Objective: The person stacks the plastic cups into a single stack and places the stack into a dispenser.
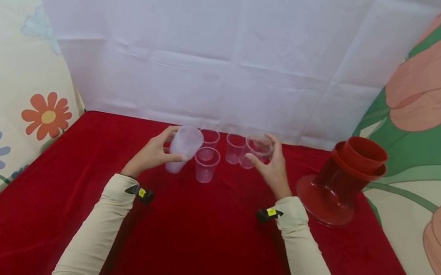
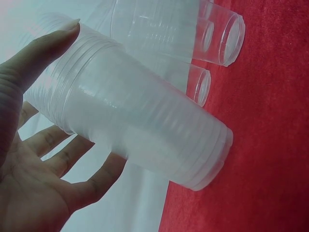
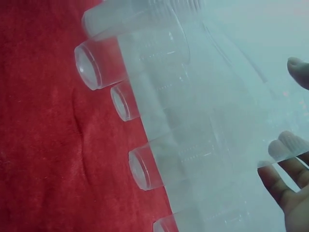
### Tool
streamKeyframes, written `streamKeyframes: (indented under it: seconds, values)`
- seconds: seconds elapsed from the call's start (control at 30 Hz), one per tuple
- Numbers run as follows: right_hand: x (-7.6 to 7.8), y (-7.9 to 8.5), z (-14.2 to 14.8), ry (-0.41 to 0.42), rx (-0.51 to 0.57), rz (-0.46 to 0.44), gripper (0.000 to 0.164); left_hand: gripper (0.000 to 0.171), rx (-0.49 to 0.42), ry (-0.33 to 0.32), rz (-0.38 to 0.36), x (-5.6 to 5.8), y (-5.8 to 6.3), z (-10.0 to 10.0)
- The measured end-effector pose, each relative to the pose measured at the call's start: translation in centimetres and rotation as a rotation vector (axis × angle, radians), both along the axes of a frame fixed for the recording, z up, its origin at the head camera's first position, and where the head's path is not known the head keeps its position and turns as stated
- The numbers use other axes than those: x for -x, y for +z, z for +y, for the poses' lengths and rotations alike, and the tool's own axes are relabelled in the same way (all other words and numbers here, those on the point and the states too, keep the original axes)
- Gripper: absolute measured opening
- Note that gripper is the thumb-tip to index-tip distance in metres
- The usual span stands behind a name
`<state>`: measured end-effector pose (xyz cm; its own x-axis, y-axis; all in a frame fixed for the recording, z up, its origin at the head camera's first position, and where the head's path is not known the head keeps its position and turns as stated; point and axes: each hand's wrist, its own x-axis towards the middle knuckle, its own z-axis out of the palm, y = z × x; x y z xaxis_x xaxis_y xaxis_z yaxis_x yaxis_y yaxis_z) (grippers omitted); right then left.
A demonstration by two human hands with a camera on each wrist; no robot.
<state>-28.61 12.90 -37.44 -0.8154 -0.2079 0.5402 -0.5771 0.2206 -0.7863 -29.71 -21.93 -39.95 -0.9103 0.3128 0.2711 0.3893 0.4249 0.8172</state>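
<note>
Head view: gripped in the left hand [image 1: 153, 149], thumb across the near wall, a tall stack [image 1: 190, 143] of nested, cloudy plastic cups; tilted, mouth up and toward the right, base at lower left. Held between thumb and fingers of the right hand [image 1: 275, 170], a thin-walled clear cup [image 1: 253, 148], round-rimmed, mouth up. Between the two hands, on the plush red cloth [image 1: 193, 249] of the counter, at least three loose cups [image 1: 205, 166], smooth, tapered and upright. Farther right, a glossy red plastic piece [image 1: 336, 176], with round collars above a wide disc. Behind, a white sheet [image 1: 237, 38] creased into squares.

Left wrist view: rims closely ridged at upper left, ribbed walls narrowing to a flat base at lower right, long axis diagonal; thumb over the rims, fingers spread underneath.

Right wrist view: fingertips [image 3: 289, 141] visible through see-through plastic, full outline of the held cup hard to make out; cup bases [image 3: 88, 67] lined up over red, axes slanting to upper right.
</note>
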Motion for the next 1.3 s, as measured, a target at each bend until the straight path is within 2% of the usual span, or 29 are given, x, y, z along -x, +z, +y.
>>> streamKeyframes:
  seconds: [0.2, 0.5, 0.9, 1.3]
  values:
    - [0.2, 0.3, -0.2, 0.009, 0.050, 0.025, 0.070, 0.082, 0.008, 0.000, -0.006, 0.0, 0.2, 0.0]
    - [0.3, 0.7, -0.3, -0.012, 0.067, 0.065, 0.070, 0.081, 0.008, 0.005, 0.001, 0.1, 0.1, 0.0]
    - [0.0, 1.5, -0.7, -0.008, 0.069, 0.077, 0.069, 0.082, -0.004, -0.003, -0.002, 0.1, 0.0, 0.0]
    - [0.1, 2.0, -0.8, 0.002, 0.057, 0.043, 0.071, 0.081, -0.006, -0.009, -0.003, 0.0, 0.0, 0.1]
